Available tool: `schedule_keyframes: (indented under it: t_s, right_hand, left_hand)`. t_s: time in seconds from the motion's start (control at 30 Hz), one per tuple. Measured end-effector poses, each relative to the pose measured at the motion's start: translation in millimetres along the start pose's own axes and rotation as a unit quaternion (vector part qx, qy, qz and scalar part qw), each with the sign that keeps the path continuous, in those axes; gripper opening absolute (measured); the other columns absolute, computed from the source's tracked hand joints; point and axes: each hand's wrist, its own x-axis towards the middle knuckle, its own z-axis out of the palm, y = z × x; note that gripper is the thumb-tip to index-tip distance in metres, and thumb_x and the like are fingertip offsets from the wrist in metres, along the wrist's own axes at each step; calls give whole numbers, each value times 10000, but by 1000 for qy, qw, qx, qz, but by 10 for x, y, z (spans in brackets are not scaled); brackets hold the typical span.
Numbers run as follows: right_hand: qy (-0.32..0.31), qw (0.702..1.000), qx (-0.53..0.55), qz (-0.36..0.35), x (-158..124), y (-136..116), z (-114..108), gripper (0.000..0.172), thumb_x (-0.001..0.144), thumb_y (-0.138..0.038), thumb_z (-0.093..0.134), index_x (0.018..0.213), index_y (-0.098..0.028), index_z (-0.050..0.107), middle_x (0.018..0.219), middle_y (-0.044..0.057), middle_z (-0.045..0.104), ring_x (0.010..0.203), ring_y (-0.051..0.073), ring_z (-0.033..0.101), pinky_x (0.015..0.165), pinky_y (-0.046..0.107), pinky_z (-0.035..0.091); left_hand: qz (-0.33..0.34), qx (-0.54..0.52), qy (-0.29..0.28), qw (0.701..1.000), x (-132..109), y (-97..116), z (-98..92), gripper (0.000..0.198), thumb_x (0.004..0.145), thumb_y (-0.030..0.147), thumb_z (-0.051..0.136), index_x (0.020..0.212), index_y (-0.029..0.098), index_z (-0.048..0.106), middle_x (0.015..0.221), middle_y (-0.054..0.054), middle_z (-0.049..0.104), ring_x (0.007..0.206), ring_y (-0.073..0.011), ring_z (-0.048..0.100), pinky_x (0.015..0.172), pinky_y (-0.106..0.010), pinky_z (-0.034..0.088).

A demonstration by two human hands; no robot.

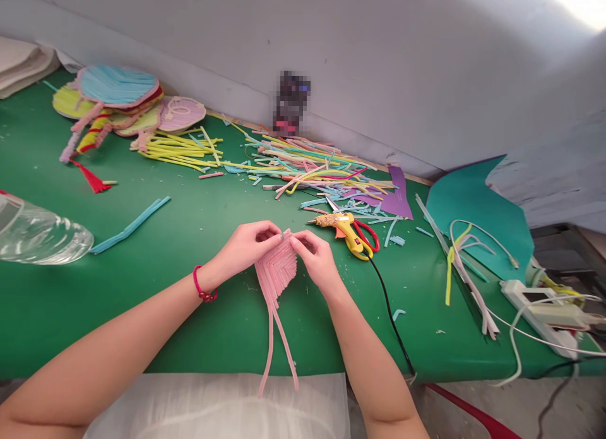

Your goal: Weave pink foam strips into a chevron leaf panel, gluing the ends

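A pink leaf-shaped piece made of pipe cleaners [277, 268] hangs between my hands above the green table. Two long pink stems trail down from it toward the table's front edge. My left hand [250, 244] pinches its top edge from the left, thumb against fingertips. On the other side my right hand [316, 257] grips the top right edge between thumb and fingers. Right of the hands lies a yellow glue gun [348, 227], its nozzle pointing left. Scissors with red handles [369, 235] lie partly under it.
Loose coloured pipe cleaners [312, 161] are heaped by the wall. Finished fans [118, 85] are stacked at the back left, near a clear bottle [42, 234]. A teal sheet [483, 218] and a white power strip [534, 312] lie on the right. The glue gun's black cord [386, 294] runs to the front edge.
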Motion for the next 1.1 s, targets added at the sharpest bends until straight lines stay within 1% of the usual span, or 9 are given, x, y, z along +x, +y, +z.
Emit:
schedule_keyframes:
  t_s: [0.4, 0.7, 1.1]
  right_hand:
    - [0, 1000, 3, 4, 3, -1, 2, 207, 819, -378, 569, 801, -184, 639, 814, 17, 629, 775, 160, 570, 747, 281, 458]
    - [0, 1000, 1, 0, 8, 18, 2, 207, 819, -383, 568, 802, -190, 642, 823, 18, 642, 789, 167, 578, 755, 288, 465]
    - [-6, 1000, -8, -7, 4, 10, 3, 200, 834, -371, 557, 808, -191, 639, 821, 16, 633, 789, 163, 573, 752, 285, 458]
  left_hand:
    - [2, 10, 0, 1000, -2, 5, 1, 255, 843, 387, 499, 832, 179, 647, 845, -9, 681, 778, -159, 581, 693, -242, 437]
    - [3, 22, 5, 1000, -8, 16, -2, 283, 861, 406, 464, 816, 185, 635, 826, -4, 666, 771, -162, 569, 667, -245, 424]
    - [7, 13, 0, 1000, 6, -16, 0, 258, 846, 403, 504, 826, 185, 639, 841, -7, 681, 768, -157, 588, 686, -244, 436]
